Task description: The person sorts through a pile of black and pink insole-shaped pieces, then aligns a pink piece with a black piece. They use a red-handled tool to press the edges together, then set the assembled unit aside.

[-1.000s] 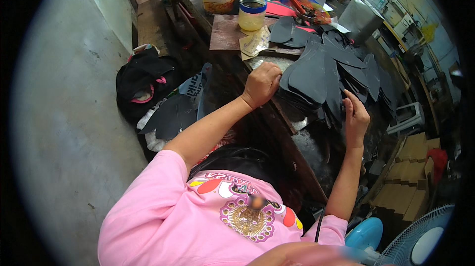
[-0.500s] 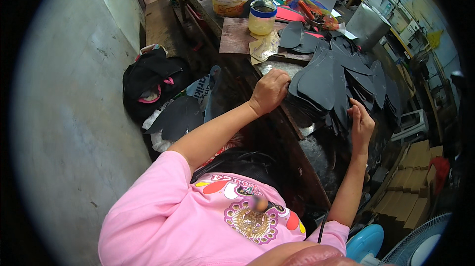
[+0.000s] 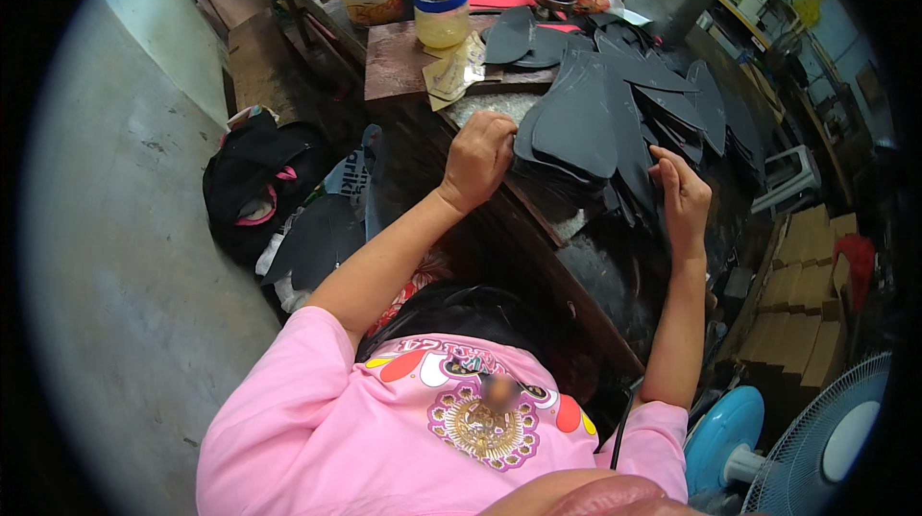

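Apparently curled at the left edge of a pile of dark sheets [image 3: 581, 137] with the left hand [image 3: 476, 163], too hidden at the tips to say whether pinching any. Loosely bent beside the right edge with the right hand [image 3: 683, 202], too unclear to judge whether touching. Best to steady the pile, set on the table [image 3: 591, 266] between both hands, with light, even pressure, keeping thin edges flat. Farther off, avoid nudging the jar [image 3: 441, 22] and tan cards [image 3: 457, 72] on the reddish board [image 3: 392, 60].

Hands [image 3: 478, 163] flank dark flat pieces [image 3: 576, 137] (rounded, loosely stacked).
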A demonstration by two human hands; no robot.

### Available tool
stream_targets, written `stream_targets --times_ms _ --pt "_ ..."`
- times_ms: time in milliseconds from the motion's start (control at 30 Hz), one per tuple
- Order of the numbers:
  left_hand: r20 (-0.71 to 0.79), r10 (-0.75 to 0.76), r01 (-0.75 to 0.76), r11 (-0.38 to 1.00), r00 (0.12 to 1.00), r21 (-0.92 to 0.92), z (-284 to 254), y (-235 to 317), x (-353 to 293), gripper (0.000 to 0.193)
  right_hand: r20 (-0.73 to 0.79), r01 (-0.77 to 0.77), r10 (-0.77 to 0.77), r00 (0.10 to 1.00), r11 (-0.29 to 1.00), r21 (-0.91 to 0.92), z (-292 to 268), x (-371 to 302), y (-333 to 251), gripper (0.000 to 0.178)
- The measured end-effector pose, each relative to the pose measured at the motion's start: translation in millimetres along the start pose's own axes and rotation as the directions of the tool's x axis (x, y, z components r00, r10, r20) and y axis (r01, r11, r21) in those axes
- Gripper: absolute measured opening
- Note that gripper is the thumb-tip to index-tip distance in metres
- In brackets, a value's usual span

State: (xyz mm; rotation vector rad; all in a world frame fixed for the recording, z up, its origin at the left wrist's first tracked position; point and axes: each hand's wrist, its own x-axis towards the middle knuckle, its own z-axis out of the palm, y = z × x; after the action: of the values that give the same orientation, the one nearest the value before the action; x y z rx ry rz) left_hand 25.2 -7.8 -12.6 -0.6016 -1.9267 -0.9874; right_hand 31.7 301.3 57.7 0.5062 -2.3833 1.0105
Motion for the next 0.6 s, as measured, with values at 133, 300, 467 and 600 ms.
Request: stream_targets --times_ms 133,300,467,600 --pt "0.036 -0.204 0.206 0.976 0.978 -0.071 -1.1 -5.8 9.7 0.015 -0.002 -0.008 0.009 1.0 1.0 0.02 0.0 0.2 -0.8 0.029" --pt "0.418 -0.583 0.717 0.582 0.696 -0.383 -8.9 -23.1 46.4 0.039 0.004 -0.017 0.016 1.0 0.999 0.038 0.7 0.2 1.1 0.029" --pt "0.559 -0.64 0.839 0.494 0.528 -0.227 0.6 -15.2 75.0 0.06 -0.051 -0.066 0.072 0.996 0.992 0.107 5.5 0.7 8.9 0.034" --pt "0.66 -0.497 0.711 0.699 0.563 -0.081 19.1 -8.4 85.6 0.081 -0.001 -0.361 0.367 0.93 0.917 0.168 9.4 0.3 16.2 0.04"
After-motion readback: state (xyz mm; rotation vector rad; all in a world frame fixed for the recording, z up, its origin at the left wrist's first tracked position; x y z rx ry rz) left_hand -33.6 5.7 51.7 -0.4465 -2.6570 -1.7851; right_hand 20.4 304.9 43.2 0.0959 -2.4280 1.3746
